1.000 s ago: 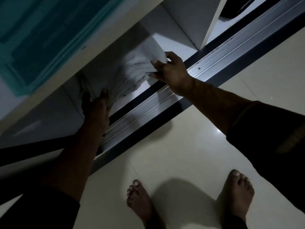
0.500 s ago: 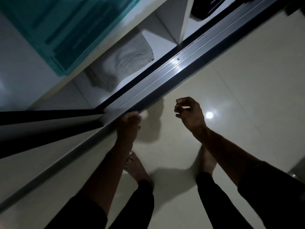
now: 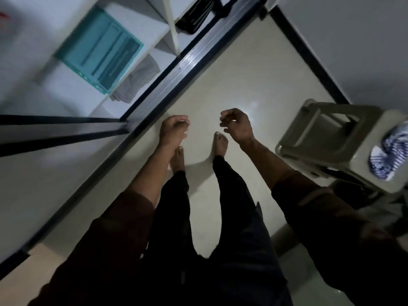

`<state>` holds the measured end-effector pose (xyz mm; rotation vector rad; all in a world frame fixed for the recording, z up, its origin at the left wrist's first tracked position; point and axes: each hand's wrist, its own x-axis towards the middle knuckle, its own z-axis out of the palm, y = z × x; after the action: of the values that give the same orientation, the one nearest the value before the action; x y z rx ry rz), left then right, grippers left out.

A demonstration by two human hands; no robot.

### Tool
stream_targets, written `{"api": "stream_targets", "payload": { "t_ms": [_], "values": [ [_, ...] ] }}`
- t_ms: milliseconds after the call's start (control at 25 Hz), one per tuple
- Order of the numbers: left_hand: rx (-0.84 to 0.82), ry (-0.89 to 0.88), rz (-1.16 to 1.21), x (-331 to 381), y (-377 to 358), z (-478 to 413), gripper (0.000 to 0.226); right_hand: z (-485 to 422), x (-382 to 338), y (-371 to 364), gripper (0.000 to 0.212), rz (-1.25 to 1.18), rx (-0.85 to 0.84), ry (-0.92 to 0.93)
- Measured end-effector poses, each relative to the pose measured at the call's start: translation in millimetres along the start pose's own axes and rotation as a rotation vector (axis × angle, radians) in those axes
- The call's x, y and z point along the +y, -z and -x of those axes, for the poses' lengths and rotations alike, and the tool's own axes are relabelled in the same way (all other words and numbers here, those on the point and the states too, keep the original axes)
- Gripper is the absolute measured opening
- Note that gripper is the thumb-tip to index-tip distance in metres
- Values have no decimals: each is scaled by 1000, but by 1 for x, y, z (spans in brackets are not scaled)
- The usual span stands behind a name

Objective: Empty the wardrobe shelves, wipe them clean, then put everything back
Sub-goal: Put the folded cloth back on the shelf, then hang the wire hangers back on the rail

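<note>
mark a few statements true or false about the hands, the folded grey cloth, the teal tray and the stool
1. Both hands, left hand and right hand, hold nothing. True.
2. The folded grey cloth is on the floor. False: it lies on a white wardrobe shelf.
3. The teal plastic tray sits on a shelf above the grey cloth. True.
4. The grey plastic stool carries a red towel. False: a blue and white patterned cloth lies on it.
5. The person wears shoes. False: the feet are bare.
</note>
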<state>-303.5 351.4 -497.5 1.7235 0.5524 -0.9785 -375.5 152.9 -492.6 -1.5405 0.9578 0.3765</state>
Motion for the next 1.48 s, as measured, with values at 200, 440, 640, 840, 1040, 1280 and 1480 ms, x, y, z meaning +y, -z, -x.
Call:
{"api": "stream_targets", "payload": {
  "t_ms": [200,440,640,840,1040,1280,1480],
  "values": [
    [-154,-24,-73,30,9,74,15,109,-16,55,20,-159,171,-23],
    [-303,-86,-271,49,-19,142,24,227,10,66,20,-410,393,-50],
    [-492,-138,-528,21,-103,218,19,314,83,95,20,-675,629,-59],
    [-704,-148,-727,-58,-223,317,19,415,202,146,18,-916,933,-111],
    [-974,-152,-919,-165,-338,428,26,526,320,185,14,-1123,1186,-149],
    [-1143,-252,-1116,-235,-426,518,27,611,419,222,10,-1336,1423,-167],
    [-1148,-274,-1199,-263,-487,547,26,629,458,251,10,-1467,1474,-147]
  ]
}}
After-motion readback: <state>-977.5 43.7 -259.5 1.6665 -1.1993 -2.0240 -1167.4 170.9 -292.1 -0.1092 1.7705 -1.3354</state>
